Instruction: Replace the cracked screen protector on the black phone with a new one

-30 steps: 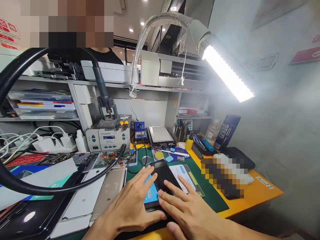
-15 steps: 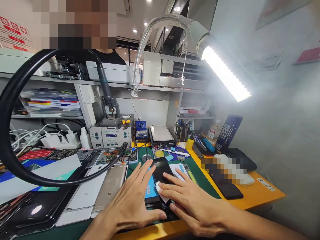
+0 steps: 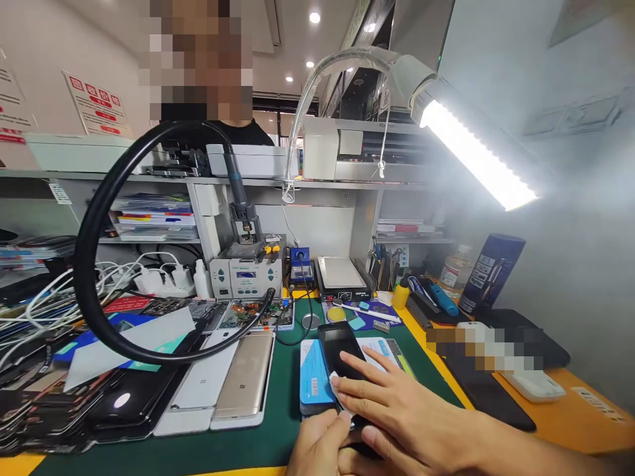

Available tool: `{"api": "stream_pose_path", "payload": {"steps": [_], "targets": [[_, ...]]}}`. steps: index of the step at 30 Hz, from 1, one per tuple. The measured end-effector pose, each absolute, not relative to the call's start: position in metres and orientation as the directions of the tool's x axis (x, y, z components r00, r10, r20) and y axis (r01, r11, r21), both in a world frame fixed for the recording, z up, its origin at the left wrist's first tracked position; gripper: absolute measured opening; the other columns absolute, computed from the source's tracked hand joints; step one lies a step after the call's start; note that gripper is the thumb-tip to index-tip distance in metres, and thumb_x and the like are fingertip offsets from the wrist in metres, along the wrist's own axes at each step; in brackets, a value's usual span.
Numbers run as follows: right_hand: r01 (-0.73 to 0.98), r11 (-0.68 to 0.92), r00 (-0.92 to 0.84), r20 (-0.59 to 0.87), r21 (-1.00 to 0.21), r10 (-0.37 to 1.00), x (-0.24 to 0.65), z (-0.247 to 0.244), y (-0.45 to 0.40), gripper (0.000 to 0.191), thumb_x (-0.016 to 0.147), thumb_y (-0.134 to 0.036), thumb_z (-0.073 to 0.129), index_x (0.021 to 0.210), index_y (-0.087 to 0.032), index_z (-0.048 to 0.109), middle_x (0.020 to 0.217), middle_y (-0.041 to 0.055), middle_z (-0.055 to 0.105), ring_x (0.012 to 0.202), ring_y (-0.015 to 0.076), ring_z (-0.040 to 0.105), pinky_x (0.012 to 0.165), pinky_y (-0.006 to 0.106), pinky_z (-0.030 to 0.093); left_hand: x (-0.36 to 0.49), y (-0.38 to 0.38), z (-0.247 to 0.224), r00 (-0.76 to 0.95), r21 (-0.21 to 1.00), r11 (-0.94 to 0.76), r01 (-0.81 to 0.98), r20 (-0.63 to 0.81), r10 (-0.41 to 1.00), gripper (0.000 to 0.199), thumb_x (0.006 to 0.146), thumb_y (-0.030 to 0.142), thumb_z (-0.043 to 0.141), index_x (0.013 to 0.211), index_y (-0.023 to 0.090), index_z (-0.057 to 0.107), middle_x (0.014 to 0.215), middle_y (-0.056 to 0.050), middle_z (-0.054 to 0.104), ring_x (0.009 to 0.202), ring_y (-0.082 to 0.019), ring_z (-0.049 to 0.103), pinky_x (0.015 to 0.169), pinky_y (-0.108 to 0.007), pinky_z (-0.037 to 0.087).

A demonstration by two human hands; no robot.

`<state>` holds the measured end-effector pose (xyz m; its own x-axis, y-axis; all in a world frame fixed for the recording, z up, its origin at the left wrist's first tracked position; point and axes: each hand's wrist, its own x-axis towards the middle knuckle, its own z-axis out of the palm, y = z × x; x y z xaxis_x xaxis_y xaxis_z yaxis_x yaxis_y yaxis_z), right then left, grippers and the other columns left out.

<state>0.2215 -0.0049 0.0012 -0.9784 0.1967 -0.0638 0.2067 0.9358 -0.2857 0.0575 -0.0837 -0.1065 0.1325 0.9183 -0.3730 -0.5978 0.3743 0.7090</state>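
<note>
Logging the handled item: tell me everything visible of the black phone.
The phone is a dark slab with a glossy, glass-like front, screen unlit. It lies face up, far end angled leftward, overlapping a blue box in this view; what supports it is unclear. The right hand covers much of it, fingers over a white wipe; the left hand is at its near end.

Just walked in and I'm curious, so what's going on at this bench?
A person has both hands at a dark phone over a green mat. The right hand lies across it, a small white piece under its fingers. The left hand is at the phone's near end; whether it grips the phone is hidden. To their left, a gold phone lies back up.
</note>
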Motion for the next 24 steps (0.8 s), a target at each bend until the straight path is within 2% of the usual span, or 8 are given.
{"api": "stream_pose_path", "payload": {"steps": [5, 8, 11, 13, 15, 19, 21, 24], "targets": [[0.168, 0.941, -0.985, -0.021, -0.293, 0.169, 0.222, -0.004, -0.002, 0.056, 0.105, -0.029, 0.044, 0.159, -0.021, 0.035, 0.158, 0.0109, 0.043, 0.153, 0.0343, 0.023, 0.125, 0.064, 0.010, 0.061, -0.083, -0.106, 0.082, 0.733, 0.319, -0.601, -0.341, 0.937, 0.054, 0.071, 0.054, 0.082, 0.100, 0.013, 0.063, 0.080, -0.011, 0.076, 0.068, -0.027, 0.077, 0.060, -0.032, 0.058], [0.156, 0.959, -0.983, 0.054, -0.237, 0.174, 0.212, -0.011, 0.007, 0.059, 0.102, -0.033, 0.049, 0.158, -0.019, 0.037, 0.156, 0.0126, 0.046, 0.153, 0.0353, 0.026, 0.124, 0.065, 0.011, 0.061, -0.086, -0.105, 0.036, 0.756, 0.277, -0.593, -0.319, 0.947, 0.051, 0.074, 0.055, 0.081, 0.096, 0.011, 0.066, 0.078, -0.010, 0.076, 0.068, -0.025, 0.077, 0.059, -0.030, 0.059], [0.211, 0.965, -0.970, 0.086, -0.157, 0.227, 0.200, -0.014, 0.019, 0.057, 0.103, -0.037, 0.045, 0.154, -0.012, 0.042, 0.155, 0.0165, 0.047, 0.152, 0.0371, 0.028, 0.122, 0.068, 0.010, 0.061, -0.087, -0.104, -0.004, 0.772, 0.263, -0.579, -0.325, 0.946, 0.052, 0.075, 0.054, 0.081, 0.094, 0.008, 0.068, 0.090, -0.016, 0.078, 0.070, -0.024, 0.077, 0.067, -0.034, 0.062], [0.236, 0.960, -0.965, 0.082, -0.150, 0.250, 0.196, -0.012, 0.022, 0.056, 0.104, -0.037, 0.043, 0.153, -0.012, 0.044, 0.154, 0.0168, 0.048, 0.152, 0.0361, 0.029, 0.122, 0.067, 0.011, 0.061, -0.087, -0.104, -0.018, 0.776, 0.266, -0.572, -0.336, 0.942, 0.055, 0.074, 0.056, 0.081, 0.097, 0.007, 0.069, 0.098, -0.020, 0.078, 0.072, -0.025, 0.077, 0.071, -0.036, 0.063], [0.229, 0.954, -0.967, 0.066, -0.192, 0.246, 0.200, -0.007, 0.018, 0.052, 0.104, -0.036, 0.043, 0.153, -0.016, 0.046, 0.152, 0.0140, 0.052, 0.151, 0.0330, 0.031, 0.124, 0.064, 0.012, 0.061, -0.087, -0.105, -0.029, 0.784, 0.261, -0.563, -0.335, 0.942, 0.057, 0.071, 0.058, 0.082, 0.094, 0.008, 0.070, 0.094, -0.018, 0.078, 0.071, -0.025, 0.077, 0.071, -0.037, 0.063], [0.182, 0.940, -0.980, 0.020, -0.289, 0.197, 0.213, -0.001, 0.003, 0.049, 0.105, -0.032, 0.043, 0.153, -0.022, 0.046, 0.150, 0.0094, 0.056, 0.152, 0.0297, 0.031, 0.125, 0.060, 0.010, 0.060, -0.086, -0.111, -0.085, 0.817, 0.218, -0.534, -0.308, 0.947, 0.050, 0.065, 0.059, 0.087, 0.074, 0.013, 0.069, 0.074, -0.006, 0.074, 0.071, -0.023, 0.075, 0.064, -0.028, 0.059], [0.170, 0.946, -0.983, 0.018, -0.275, 0.182, 0.212, -0.003, 0.003, 0.050, 0.105, -0.032, 0.043, 0.154, -0.021, 0.044, 0.151, 0.0095, 0.054, 0.153, 0.0311, 0.029, 0.124, 0.062, 0.009, 0.061, -0.086, -0.111, -0.094, 0.818, 0.212, -0.535, -0.307, 0.947, 0.049, 0.064, 0.059, 0.087, 0.074, 0.015, 0.069, 0.072, -0.005, 0.074, 0.074, -0.024, 0.075, 0.067, -0.029, 0.060], [0.168, 0.964, -0.982, 0.049, -0.207, 0.182, 0.197, -0.010, 0.012, 0.048, 0.105, -0.032, 0.040, 0.150, -0.017, 0.049, 0.150, 0.0113, 0.055, 0.153, 0.0337, 0.027, 0.123, 0.066, 0.009, 0.064, -0.087, -0.109, -0.076, 0.798, 0.236, -0.555, -0.331, 0.941, 0.054, 0.065, 0.062, 0.085, 0.085, 0.014, 0.070, 0.080, -0.010, 0.077, 0.079, -0.027, 0.078, 0.075, -0.037, 0.062]]}}
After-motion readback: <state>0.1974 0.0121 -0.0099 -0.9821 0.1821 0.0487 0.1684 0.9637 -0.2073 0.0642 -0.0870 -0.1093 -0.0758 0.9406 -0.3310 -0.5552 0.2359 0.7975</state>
